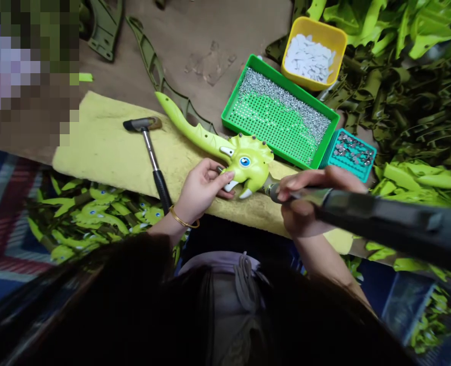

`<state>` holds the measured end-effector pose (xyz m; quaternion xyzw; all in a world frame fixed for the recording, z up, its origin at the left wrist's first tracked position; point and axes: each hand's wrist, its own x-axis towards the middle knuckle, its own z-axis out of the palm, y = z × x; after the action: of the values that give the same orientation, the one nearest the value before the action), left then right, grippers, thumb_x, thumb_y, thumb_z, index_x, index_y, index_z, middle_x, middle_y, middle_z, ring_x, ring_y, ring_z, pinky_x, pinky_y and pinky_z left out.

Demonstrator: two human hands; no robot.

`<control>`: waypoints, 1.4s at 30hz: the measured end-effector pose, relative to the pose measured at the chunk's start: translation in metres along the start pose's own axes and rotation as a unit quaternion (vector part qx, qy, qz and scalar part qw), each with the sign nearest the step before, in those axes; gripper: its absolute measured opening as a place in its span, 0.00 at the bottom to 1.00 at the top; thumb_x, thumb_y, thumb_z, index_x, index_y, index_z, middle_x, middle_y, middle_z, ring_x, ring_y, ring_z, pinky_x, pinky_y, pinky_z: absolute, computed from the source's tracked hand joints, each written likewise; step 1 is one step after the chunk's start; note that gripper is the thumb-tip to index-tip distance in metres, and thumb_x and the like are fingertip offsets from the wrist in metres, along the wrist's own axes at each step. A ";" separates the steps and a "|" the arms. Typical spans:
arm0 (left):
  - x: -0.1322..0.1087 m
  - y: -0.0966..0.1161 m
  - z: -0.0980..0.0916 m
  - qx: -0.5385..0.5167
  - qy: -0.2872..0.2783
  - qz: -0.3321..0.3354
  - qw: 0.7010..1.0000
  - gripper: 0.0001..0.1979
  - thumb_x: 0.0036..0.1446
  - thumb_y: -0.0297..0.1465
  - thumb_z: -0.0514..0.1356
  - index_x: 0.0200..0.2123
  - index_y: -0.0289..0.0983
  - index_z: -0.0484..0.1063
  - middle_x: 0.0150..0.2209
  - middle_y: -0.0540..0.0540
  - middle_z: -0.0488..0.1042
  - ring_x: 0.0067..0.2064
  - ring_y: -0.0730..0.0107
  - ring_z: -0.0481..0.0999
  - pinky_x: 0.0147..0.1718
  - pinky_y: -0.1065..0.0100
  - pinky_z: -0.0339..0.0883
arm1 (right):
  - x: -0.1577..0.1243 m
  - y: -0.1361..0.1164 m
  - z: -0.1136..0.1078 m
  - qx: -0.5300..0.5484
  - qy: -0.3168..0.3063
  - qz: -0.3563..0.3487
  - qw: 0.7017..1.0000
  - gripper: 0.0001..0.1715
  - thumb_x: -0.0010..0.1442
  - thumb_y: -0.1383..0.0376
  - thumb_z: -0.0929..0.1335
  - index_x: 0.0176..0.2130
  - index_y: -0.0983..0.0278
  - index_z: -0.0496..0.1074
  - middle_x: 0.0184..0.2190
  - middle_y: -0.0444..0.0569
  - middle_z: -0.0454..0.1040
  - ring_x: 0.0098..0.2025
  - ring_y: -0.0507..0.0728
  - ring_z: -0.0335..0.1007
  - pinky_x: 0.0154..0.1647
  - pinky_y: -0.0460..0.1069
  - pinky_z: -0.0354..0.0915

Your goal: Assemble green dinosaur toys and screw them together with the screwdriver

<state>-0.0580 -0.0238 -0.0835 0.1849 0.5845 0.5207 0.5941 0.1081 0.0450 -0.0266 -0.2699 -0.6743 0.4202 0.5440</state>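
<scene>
A lime-green plastic dinosaur toy (244, 162) with a blue eye, white horns and a long tail lies on a yellow cloth pad (99, 147). My left hand (202, 188), with a gold bangle at the wrist, grips the toy's head from the left, fingers closed on it. My right hand (309, 198) is wrapped round a dark powered screwdriver (362, 213), whose tip touches the right side of the toy's head.
A hammer (151, 152) lies on the pad to the left. Behind the toy stand a green tray of screws (278, 114), a yellow tub of white pieces (312, 53) and a small teal tray (351, 152). Piles of green toy parts (408, 76) lie right and below left.
</scene>
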 end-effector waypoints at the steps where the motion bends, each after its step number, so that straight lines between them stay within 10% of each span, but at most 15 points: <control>1: 0.000 -0.001 0.001 -0.001 -0.003 0.002 1.000 0.26 0.42 0.43 0.72 0.35 0.36 0.63 0.25 0.53 0.74 0.23 0.71 0.77 0.24 0.69 0.78 | 0.013 0.003 0.000 0.026 0.034 -0.032 0.999 0.23 0.55 0.58 0.73 0.50 0.51 0.70 0.30 0.37 0.74 0.24 0.46 0.69 0.22 0.43 0.69; 4: 0.000 -0.006 0.006 0.001 -0.014 0.001 1.000 0.27 0.41 0.45 0.72 0.35 0.37 0.63 0.25 0.52 0.75 0.24 0.70 0.78 0.25 0.67 0.79 | 0.062 0.033 0.004 0.095 0.161 -0.153 0.970 0.11 0.57 0.62 0.72 0.43 0.53 0.75 0.31 0.36 0.74 0.29 0.45 0.71 0.31 0.42 0.70; 11: 0.003 -0.008 0.009 0.015 -0.025 -0.020 0.999 0.27 0.42 0.46 0.71 0.35 0.36 0.62 0.28 0.50 0.76 0.27 0.68 0.79 0.26 0.66 0.79 | 0.104 0.115 -0.002 -0.076 0.314 -0.081 0.943 0.22 0.53 0.46 0.71 0.37 0.58 0.66 0.30 0.40 0.69 0.20 0.46 0.63 0.19 0.47 0.64; 19: 0.004 -0.008 0.008 0.013 -0.028 -0.030 0.999 0.27 0.42 0.45 0.71 0.36 0.36 0.62 0.28 0.51 0.76 0.26 0.69 0.79 0.26 0.66 0.79 | 0.103 0.111 -0.004 -0.089 0.310 -0.086 0.943 0.25 0.51 0.42 0.70 0.38 0.56 0.67 0.28 0.39 0.68 0.19 0.46 0.62 0.19 0.46 0.64; 28: 0.004 -0.007 0.009 0.014 -0.023 -0.026 0.999 0.26 0.41 0.45 0.72 0.35 0.37 0.63 0.27 0.52 0.76 0.26 0.68 0.79 0.26 0.65 0.79 | 0.062 0.028 0.004 0.011 0.187 -0.086 0.979 0.16 0.57 0.52 0.71 0.45 0.49 0.70 0.30 0.36 0.72 0.17 0.44 0.61 0.15 0.44 0.59; 42: 0.003 -0.010 0.012 0.016 -0.012 -0.017 1.000 0.25 0.42 0.44 0.71 0.35 0.38 0.63 0.27 0.52 0.75 0.28 0.67 0.79 0.24 0.66 0.79 | 0.036 0.043 0.009 0.009 0.059 -0.057 0.997 0.22 0.53 0.57 0.74 0.48 0.49 0.69 0.26 0.35 0.70 0.20 0.46 0.65 0.18 0.44 0.64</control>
<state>-0.0436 -0.0209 -0.0903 0.1907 0.5886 0.4991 0.6066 0.0863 0.0943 -0.0459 -0.2506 -0.6513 0.3782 0.6083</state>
